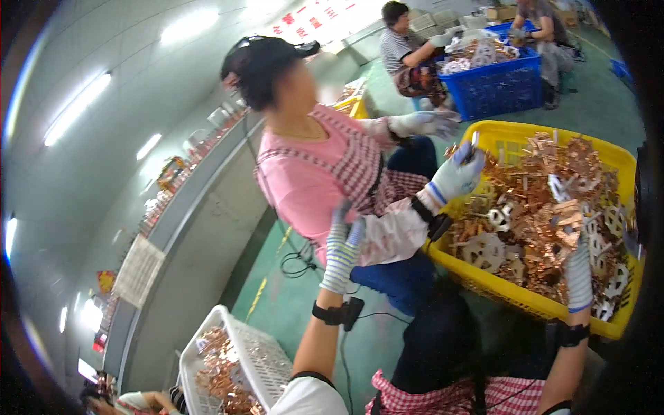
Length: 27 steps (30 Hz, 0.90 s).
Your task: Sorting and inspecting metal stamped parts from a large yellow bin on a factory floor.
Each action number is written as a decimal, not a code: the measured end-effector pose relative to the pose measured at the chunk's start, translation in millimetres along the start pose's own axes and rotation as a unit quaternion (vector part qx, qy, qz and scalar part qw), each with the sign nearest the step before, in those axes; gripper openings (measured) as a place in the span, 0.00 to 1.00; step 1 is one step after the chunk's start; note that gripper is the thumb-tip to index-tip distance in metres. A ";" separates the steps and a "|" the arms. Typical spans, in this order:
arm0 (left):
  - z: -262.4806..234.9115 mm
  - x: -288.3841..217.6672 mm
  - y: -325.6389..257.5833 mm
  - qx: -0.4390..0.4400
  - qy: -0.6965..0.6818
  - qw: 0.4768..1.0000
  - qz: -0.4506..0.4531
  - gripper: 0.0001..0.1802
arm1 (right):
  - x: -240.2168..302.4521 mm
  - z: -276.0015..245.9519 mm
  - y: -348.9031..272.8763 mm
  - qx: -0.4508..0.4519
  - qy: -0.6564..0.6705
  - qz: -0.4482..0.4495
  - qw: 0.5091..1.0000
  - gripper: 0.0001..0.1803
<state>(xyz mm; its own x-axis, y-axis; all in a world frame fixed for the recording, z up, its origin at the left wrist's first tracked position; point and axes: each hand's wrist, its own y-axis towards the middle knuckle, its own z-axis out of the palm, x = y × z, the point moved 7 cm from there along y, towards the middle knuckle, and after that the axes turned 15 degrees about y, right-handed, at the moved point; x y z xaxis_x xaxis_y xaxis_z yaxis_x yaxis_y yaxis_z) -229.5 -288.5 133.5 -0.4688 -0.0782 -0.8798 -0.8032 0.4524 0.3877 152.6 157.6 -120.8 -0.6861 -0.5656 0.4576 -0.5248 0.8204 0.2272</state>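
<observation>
The left hand (342,261), covered by a striped glove, is held up near the sleeve of a co-worker in pink (297,180); its thumb and fingers are spread apart, and it is kept well apart from the yellow basket (508,296). The right hand (579,277), gloved in the same way, is lowered into the right part of that basket, its fingertips set against a bundle of copper-coloured strips (567,220). Whether the bundle is clamped or only touched cannot be told, as the fingers are partly hidden.

The basket is heaped with tangled copper-coloured parts (529,183), among which pale, pierced plates (484,250) are mixed, mostly along the near and right sides. Over its left rim, a dark object (468,153) is held in the gloved hand of the co-worker, by whom the other hand is stretched out farther back.

A white basket (268,360), filled with similar copper-coloured pieces (223,370), is placed at the lower left on the green floor (379,333). Farther back, a blue crate (494,88) is piled with pale and copper-coloured parts and is flanked by two seated people. Black straps (332,315) are worn on both wrists.
</observation>
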 end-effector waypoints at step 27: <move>-567.5 -131.4 -166.5 -0.629 0.174 0.744 -0.144 0.12 | 126.2 -46.8 -0.6 0.082 0.402 -0.040 0.911 0.34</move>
<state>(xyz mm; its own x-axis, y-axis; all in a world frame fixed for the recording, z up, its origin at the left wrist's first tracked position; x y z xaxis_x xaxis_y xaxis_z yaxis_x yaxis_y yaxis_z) -242.9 -857.8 340.6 -0.1012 -0.3348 -0.9368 -0.4960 -0.7993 0.3393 89.9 89.6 -23.0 -0.0863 -0.3256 0.9416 -0.6706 0.7180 0.1868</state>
